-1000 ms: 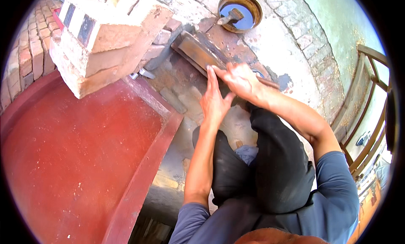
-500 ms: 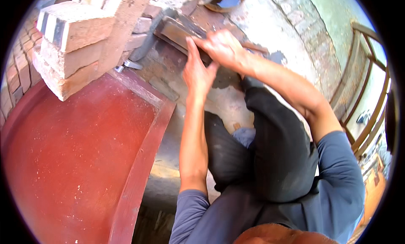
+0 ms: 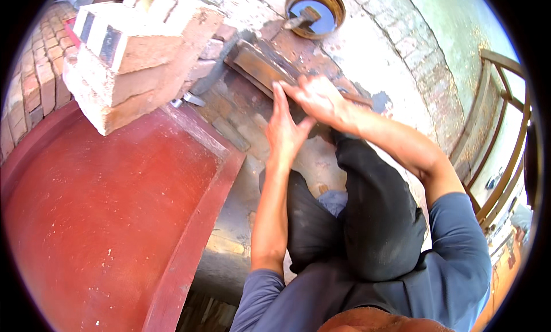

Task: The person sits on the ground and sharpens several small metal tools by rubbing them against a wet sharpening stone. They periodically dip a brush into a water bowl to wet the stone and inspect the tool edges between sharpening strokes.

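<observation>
Slippage looks like the likeliest fault. Left hand [image 3: 284,128] and right hand [image 3: 321,99] meet over the lower right end of a long brown block [image 3: 255,68], in the upper middle of the frame. The left fingers stretch straight up the frame with the thumb spread, while the right hand curls over from the right; whether either grasps or merely presses something, I cannot tell. Uneven pressure could tip the block, or carry fingertips over its edge, since both hands bear on one end only. The floor around it looks patchy and uneven, so its seating could be unsteady too. At the top of the frame, a round bowl [image 3: 339,17] holds dark liquid and a brush [image 3: 304,17]; a knock from the block's far end might spill it. In the upper left, a brick stack [image 3: 143,62] stands on or over the corner of a red panel [image 3: 115,206], and a bump could shift it.

Much is hidden. The hands cover whatever lies beneath them, and a slim brown bar [image 3: 357,98] shows just to their right; its link to the block is unclear. The feet are mostly out of sight, a bluish cloth [image 3: 333,202] between the legs is only partly visible, and a wooden frame [image 3: 495,208] bends along the right rim.
</observation>
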`<state>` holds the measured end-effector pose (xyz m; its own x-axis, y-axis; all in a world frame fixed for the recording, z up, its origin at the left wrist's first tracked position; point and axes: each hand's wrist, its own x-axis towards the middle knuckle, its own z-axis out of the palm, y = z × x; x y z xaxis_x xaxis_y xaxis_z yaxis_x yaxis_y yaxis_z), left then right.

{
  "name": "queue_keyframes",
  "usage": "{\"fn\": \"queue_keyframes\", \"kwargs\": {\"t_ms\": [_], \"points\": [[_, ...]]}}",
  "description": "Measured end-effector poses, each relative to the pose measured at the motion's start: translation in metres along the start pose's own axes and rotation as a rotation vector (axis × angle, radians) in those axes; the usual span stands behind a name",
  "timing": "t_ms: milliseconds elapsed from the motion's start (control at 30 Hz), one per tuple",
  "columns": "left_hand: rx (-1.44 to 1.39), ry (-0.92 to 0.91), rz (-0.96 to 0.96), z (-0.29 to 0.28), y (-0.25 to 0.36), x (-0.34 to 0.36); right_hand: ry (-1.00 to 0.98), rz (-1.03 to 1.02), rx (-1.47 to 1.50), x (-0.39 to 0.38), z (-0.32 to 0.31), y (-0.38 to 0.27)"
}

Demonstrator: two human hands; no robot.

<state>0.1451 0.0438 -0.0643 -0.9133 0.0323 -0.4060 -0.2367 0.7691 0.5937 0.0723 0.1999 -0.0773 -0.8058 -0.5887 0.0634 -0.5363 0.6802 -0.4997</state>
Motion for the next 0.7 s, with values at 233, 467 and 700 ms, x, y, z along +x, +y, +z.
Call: {"fn": "queue_keyframes", "kwargs": {"t_ms": [233, 467, 700], "points": [[-0.016, 0.105, 0.023, -0.010, 0.005, 0.029, 0.014, 0.002, 0.044, 0.031, -0.003, 0.009], [-0.092, 0.069, -0.014, -0.003, 0.002, 0.021, 0.053, 0.032, -0.003, 0.014, 0.007, 0.005], [0.019, -0.007, 0.001, 0.003, 0.008, -0.009, -0.075, -0.012, -0.120, -0.004, 0.000, 0.002]]}}
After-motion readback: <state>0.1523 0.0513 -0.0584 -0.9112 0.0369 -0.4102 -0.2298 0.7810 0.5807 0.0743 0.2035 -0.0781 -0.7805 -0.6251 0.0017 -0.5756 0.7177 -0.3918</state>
